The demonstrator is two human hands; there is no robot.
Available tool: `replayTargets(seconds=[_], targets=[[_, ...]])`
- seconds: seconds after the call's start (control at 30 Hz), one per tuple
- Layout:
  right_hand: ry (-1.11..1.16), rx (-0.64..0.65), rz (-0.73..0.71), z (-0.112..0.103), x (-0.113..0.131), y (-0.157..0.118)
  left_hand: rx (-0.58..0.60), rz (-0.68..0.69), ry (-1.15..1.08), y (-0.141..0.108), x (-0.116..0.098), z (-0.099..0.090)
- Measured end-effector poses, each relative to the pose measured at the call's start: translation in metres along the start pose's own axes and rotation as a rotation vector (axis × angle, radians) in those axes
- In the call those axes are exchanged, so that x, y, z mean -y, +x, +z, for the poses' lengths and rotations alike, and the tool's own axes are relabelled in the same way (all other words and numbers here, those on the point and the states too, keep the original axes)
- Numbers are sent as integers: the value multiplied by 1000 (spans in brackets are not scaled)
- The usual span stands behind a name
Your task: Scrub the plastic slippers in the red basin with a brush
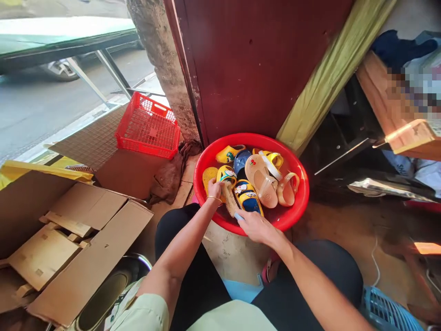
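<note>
My left hand [215, 189] is closed on a yellow sandal [226, 174] with a cartoon figure on its strap, at the left side of a red basin [301, 202]. In my right hand [255, 225] is a scrubbing brush [230, 200] with a blue handle end, its pale bristles lying against the yellow sandal. Beside the brush rests a yellow and navy slide [248, 197]. Beige thong sandals [263, 181], a navy shoe [241, 162] and other yellow footwear [229, 153] fill the basin. The sandal is partly hidden by my fingers and the brush.
Behind the basin stands a dark red door [262, 69] with a yellow-green curtain [320, 82] on its right. A red plastic crate [151, 131] sits at the left on cardboard. An open cardboard box [93, 248] lies nearer, and a blue slatted object [389, 308] is at lower right.
</note>
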State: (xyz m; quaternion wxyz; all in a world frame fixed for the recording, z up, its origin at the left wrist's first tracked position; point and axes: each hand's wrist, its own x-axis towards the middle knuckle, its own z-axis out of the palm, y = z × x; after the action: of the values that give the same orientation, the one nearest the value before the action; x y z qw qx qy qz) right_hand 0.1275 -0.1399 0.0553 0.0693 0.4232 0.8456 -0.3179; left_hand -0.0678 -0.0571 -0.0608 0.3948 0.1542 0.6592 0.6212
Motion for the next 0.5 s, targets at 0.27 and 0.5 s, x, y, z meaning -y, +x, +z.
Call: replayTargets(seconds=[0.27,0.5], targets=[[-44,-73,131,-8,-17,17,109,65,53,-31,11,0],[25,-136,130,-10,-10,43,208,148,127,-24,9,-14]])
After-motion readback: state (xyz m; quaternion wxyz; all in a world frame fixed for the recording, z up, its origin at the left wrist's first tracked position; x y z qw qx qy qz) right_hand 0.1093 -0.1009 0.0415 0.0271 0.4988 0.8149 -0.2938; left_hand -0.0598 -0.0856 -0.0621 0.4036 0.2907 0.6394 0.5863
